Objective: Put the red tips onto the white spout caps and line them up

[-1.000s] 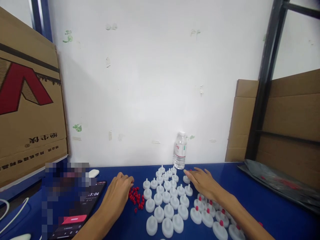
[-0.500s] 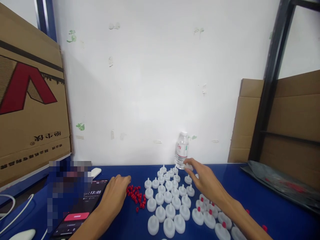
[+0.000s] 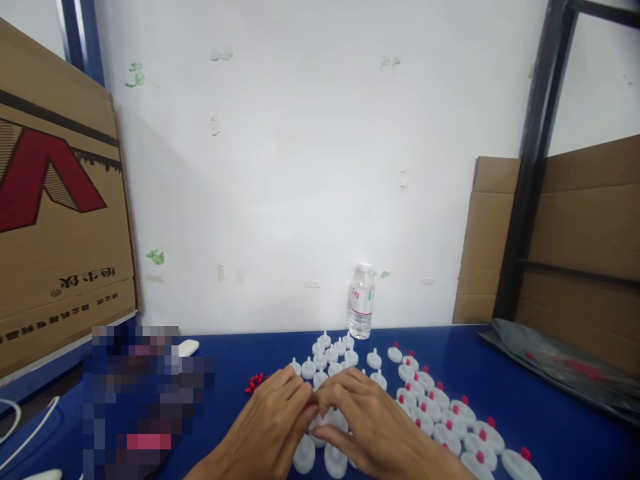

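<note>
My left hand [image 3: 277, 413] and my right hand [image 3: 357, 413] meet over the rows of white spout caps. A bit of red shows at my left fingertips, which pinch a small red tip cap [image 3: 312, 402]. My right fingers curl round a white spout cap [image 3: 321, 421], mostly hidden between the hands. Below and behind the hands stand several bare white spout caps [image 3: 351, 357], spouts up. Just beyond my left hand lies a pile of loose red tip caps [image 3: 256, 382]. To the right, white spout caps with red tips [image 3: 447, 435] stand in slanting rows.
A water bottle [image 3: 361, 303] stands against the white wall at the back of the blue table [image 3: 225, 360]. A large cardboard box [image 3: 65, 253] and a blurred-out patch are on the left. A grey plastic bag [image 3: 565, 363] lies at the right edge.
My right hand has come from near the bottle, with a white spout cap, to the middle. My left hand has moved right from the red pile to meet it. The view has shifted slightly.
</note>
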Available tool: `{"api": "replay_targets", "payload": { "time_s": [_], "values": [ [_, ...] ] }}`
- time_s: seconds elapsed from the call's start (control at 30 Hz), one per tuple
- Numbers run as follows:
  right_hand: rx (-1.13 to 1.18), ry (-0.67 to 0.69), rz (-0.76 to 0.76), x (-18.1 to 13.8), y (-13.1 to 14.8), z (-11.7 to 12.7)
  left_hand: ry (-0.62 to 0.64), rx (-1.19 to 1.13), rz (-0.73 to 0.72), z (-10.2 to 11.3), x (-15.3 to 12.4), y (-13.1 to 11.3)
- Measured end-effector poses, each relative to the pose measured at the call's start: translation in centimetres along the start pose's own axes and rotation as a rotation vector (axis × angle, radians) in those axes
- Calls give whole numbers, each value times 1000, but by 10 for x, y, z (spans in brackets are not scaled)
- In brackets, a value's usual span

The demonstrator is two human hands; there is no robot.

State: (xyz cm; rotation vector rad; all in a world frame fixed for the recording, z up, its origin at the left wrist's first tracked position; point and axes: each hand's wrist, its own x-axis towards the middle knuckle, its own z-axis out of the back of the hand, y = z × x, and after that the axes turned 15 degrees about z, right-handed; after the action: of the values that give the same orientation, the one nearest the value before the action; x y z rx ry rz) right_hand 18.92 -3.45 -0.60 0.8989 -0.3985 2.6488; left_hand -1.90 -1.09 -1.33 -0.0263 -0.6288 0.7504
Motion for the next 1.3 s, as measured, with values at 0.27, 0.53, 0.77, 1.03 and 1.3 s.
{"api": "replay_targets", "payload": {
  "time_s": [0.27,0.53,0.77,1.03,1.3],
  "values": [
    [-291,106,-399,-36,-69,37,-218,63,330,10,5,28],
    [-355,284,-638,-54,-85,45,-65,313,566,9,13,59],
    [-271,363,-616,-62,-84,29,-4,276,568,-1,11,75],
    [-226,282,-666,-55,-83,39,61,196,554,2,13,71],
    [-289,297,-809,-83,-105,34,97,125,522,-2,13,65]
  ]
}}
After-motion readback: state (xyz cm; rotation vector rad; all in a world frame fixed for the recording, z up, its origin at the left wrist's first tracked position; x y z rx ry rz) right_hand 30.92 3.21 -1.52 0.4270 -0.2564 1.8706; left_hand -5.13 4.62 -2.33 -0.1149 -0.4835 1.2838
